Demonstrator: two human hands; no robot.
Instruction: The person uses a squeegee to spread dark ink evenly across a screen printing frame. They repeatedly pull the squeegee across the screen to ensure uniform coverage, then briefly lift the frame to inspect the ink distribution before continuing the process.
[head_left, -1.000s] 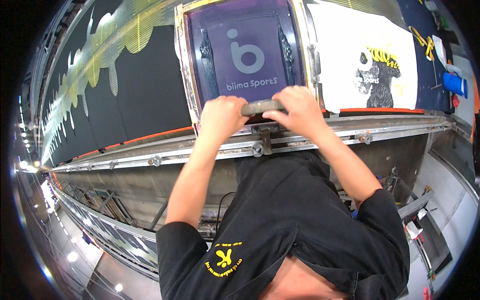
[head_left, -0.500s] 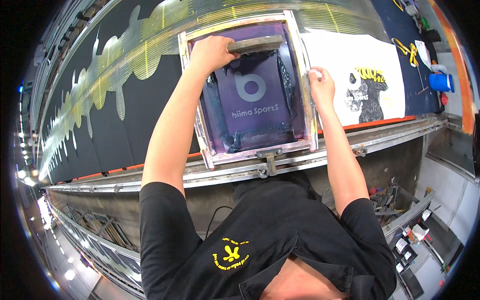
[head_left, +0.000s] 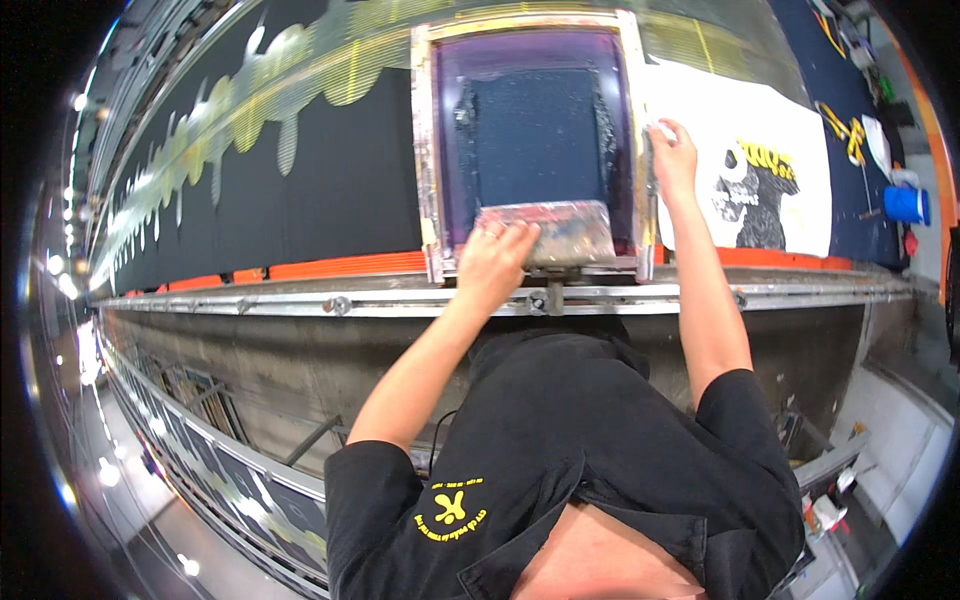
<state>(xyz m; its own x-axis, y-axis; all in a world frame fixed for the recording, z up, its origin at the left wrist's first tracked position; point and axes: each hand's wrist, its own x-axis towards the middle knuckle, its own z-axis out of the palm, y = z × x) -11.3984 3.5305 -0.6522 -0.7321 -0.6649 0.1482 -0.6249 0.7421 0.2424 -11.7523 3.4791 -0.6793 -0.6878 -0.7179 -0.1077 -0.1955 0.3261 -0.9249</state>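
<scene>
Low on a framed printing screen (head_left: 637, 100) my left hand (head_left: 497, 262) is closed on a wide squeegee (head_left: 565, 232), its fingers over the top of the blade. The blade lies tilted near the frame's front bar. Above it, dark navy ink (head_left: 540, 140) covers the middle of the purple mesh, with thicker ridges along both sides; the printed design is hidden. My right hand (head_left: 676, 160) is beside the frame's right bar, fingers loosely curled and a little apart, with nothing visible in them. Whether its fingertips touch the bar I cannot tell.
A white sheet (head_left: 700, 100) with a black and yellow print lies right of the frame. Dark fabric pieces (head_left: 330, 190) line the table leftward. A metal rail (head_left: 400, 304) runs along the front edge. Yellow-handled scissors (head_left: 855, 135) and a blue container (head_left: 906, 205) are far right.
My left hand has drawn the squeegee from the screen's far end to its near end. Dark ink now covers the lettering and logo. My right hand stays beside the frame; the view has shifted slightly.
</scene>
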